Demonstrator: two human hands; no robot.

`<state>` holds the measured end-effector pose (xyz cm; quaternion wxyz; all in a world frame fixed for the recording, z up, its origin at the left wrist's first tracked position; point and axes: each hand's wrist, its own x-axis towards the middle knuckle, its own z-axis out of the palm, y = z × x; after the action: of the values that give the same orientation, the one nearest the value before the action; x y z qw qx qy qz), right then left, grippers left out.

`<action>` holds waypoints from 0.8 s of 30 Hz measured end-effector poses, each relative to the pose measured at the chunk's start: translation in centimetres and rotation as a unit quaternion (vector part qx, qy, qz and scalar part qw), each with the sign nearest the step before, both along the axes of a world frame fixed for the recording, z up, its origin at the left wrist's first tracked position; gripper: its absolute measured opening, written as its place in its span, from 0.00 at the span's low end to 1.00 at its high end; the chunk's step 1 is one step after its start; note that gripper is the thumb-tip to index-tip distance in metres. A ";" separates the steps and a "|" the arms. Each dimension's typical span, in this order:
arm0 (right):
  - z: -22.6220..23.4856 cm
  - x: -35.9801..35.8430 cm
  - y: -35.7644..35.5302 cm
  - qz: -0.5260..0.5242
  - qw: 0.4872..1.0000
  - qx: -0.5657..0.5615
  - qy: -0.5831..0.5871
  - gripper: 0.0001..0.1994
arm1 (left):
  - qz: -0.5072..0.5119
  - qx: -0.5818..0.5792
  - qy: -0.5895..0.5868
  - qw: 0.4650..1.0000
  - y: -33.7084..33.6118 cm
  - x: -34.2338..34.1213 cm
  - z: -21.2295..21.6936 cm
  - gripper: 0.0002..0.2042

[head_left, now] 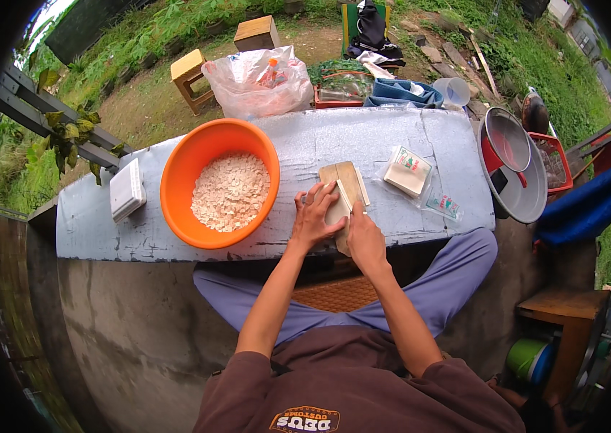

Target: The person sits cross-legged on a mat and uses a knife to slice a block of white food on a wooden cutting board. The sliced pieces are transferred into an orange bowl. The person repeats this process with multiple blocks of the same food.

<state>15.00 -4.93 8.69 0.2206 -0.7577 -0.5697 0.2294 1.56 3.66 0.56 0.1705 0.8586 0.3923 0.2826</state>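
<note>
On a small wooden cutting board (331, 173) lies a stack of thin pale wrapper sheets (335, 210). My left hand (313, 219) presses the stack to the board, fingers bent and thumb on its near side. Closed beside it is my right hand (365, 242), its fingers at the stack's right edge; what it grips is hidden under the fingers. A narrow pale strip (362, 189) lies along the board's right side. To the left, a big orange basin (175, 209) holds a heap of small pale cut pieces (230, 193).
An opened plastic pack of square wrappers (408, 172) lies right of the board. At the table's left end is a white box-shaped device (127, 190). A grey basin (526, 198) with a strainer (508, 137) stands off the right end. Behind the table sits a bulging plastic bag (255, 83).
</note>
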 end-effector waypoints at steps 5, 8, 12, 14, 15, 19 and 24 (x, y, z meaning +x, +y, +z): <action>0.1 -0.1 -0.5 -0.001 1.000 0.009 0.004 0.10 | 0.002 0.002 0.002 1.000 0.0 0.0 -0.3 0.27; 0.0 0.1 -0.9 0.001 1.000 0.014 0.007 0.09 | 0.005 0.005 0.004 1.000 0.0 0.1 -0.3 0.28; -0.2 0.2 -1.4 -0.002 1.000 0.020 0.014 0.08 | 0.005 0.013 0.006 1.000 0.1 0.1 -0.4 0.28; -0.3 0.2 -1.7 -0.003 1.000 0.021 0.015 0.07 | 0.004 0.015 0.006 1.000 0.1 0.1 -0.5 0.29; -0.5 0.2 -1.9 -0.002 1.000 0.023 0.015 0.07 | 0.004 0.014 0.005 1.000 0.1 0.1 -0.5 0.29; -0.8 0.4 -2.5 -0.006 1.000 0.015 0.022 0.06 | 0.004 0.013 0.010 1.000 0.1 0.0 -0.5 0.29; -0.4 0.3 -3.2 -0.009 1.000 0.004 0.017 0.06 | 0.008 0.012 0.014 1.000 0.1 0.1 -0.3 0.29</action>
<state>15.34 -8.17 8.30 0.2357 -0.7579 -0.5599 0.2379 1.68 3.71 0.26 0.1523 0.8614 0.3978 0.2769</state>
